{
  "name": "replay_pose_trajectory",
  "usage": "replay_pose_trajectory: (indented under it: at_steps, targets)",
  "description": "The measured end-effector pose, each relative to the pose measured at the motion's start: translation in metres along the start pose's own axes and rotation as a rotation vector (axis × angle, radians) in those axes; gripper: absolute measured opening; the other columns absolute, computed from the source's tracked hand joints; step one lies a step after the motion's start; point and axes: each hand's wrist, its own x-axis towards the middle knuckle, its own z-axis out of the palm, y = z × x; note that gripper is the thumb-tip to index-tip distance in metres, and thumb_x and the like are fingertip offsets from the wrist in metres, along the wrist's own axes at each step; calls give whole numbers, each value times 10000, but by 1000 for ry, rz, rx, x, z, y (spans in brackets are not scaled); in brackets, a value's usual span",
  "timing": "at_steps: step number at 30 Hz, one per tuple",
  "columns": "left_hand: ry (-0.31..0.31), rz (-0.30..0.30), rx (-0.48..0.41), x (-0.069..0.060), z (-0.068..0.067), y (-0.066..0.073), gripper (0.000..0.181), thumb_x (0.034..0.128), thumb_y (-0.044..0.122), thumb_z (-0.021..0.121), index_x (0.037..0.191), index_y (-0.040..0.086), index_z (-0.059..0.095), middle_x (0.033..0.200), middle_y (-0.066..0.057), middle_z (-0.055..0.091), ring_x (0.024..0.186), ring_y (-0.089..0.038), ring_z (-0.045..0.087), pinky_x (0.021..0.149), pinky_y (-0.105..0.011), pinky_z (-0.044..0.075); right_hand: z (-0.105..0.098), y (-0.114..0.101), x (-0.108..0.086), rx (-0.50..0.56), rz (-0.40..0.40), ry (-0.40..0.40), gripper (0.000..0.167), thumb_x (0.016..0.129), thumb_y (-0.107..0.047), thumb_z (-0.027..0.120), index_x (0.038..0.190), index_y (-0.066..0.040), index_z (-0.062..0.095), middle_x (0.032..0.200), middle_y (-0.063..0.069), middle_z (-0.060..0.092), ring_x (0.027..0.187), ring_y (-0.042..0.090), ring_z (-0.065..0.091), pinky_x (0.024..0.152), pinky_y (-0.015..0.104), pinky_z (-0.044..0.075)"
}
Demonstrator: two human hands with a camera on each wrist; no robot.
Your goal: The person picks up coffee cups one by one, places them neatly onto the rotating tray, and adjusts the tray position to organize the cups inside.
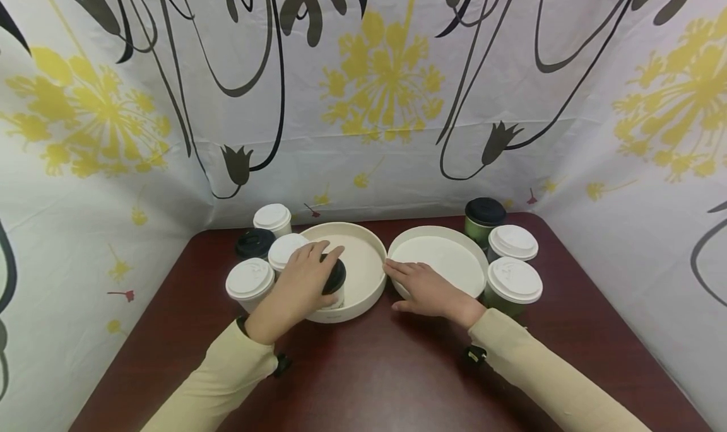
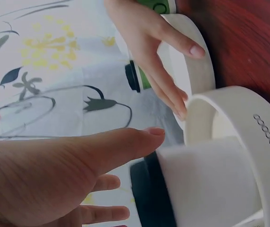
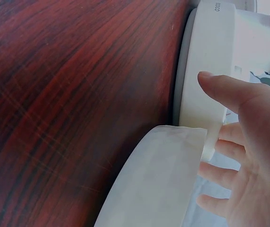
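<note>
A white paper cup (image 2: 211, 179) with a black lid (image 1: 335, 275) stands in the left round cream tray (image 1: 372, 271), near its front left. My left hand (image 1: 303, 277) hovers around the lid with its fingers spread; the thumb (image 2: 144, 139) is close beside the lid's edge, and whether it touches is hard to tell. My right hand (image 1: 428, 288) lies over the near left rim of the right round tray (image 1: 437, 255), its fingers extended. Its fingertips are at the spot where the two trays meet, and the right wrist view shows the thumb (image 3: 215, 85) held apart from them.
Left of the left tray stand several lidded cups, among them a white-lidded cup (image 1: 250, 280) and a black-lidded one (image 1: 255, 243). Right of the right tray are a black-lidded green cup (image 1: 483, 221) and two white-lidded cups (image 1: 514, 280). A patterned cloth (image 1: 363, 104) hangs behind the dark red table (image 1: 363, 381).
</note>
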Motion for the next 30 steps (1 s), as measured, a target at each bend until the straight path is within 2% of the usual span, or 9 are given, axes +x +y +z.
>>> replay_pose_trajectory:
  at_steps: [6, 11, 16, 19, 24, 30]
  targets:
    - [119, 111, 59, -11, 3, 20, 897, 734, 416, 848, 1466, 95, 439, 1461, -207, 479, 1364, -375, 447, 1168, -509, 345, 1, 0, 0, -6, -11, 21, 806, 851, -418, 741, 1500, -68, 415, 1569, 113, 413, 1368, 341, 492, 1096, 542, 412]
    - [167, 198, 118, -24, 11, 45, 890, 730, 492, 825, 1451, 124, 453, 1464, -171, 490, 1362, -346, 471, 1183, -472, 346, 2, 2, 0, -8, -28, 43, 808, 842, -406, 749, 1491, -51, 424, 1561, 121, 424, 1365, 344, 496, 1082, 546, 422]
    - [135, 268, 118, -34, 29, 63, 852, 758, 528, 787, 1446, 145, 461, 1471, -131, 494, 1357, -303, 483, 1177, -429, 369, 3, 2, 0, -22, -35, 45, 806, 848, -411, 742, 1493, -51, 419, 1563, 119, 421, 1366, 332, 499, 1080, 538, 428]
    - [102, 280, 107, -39, 40, 70, 866, 761, 527, 787, 1459, 136, 454, 1491, -133, 471, 1357, -293, 483, 1166, -412, 385, 3, 1, 0, -29, -34, 44, 811, 847, -413, 743, 1497, -56, 415, 1562, 117, 423, 1363, 328, 504, 1081, 533, 433]
    - [21, 250, 80, -44, 51, 73, 885, 770, 504, 793, 1476, 114, 428, 1520, -164, 424, 1391, -297, 454, 1164, -410, 391, 2, 0, 0, -37, -25, 37, 813, 846, -412, 746, 1499, -61, 413, 1563, 113, 423, 1367, 320, 500, 1085, 529, 432]
    - [-27, 201, 64, -45, 61, 70, 892, 776, 500, 790, 1475, 88, 420, 1502, -199, 432, 1389, -341, 457, 1162, -437, 392, -1, -2, 0, -29, -29, 37, 804, 852, -403, 743, 1498, -57, 414, 1560, 119, 426, 1365, 325, 501, 1082, 534, 433]
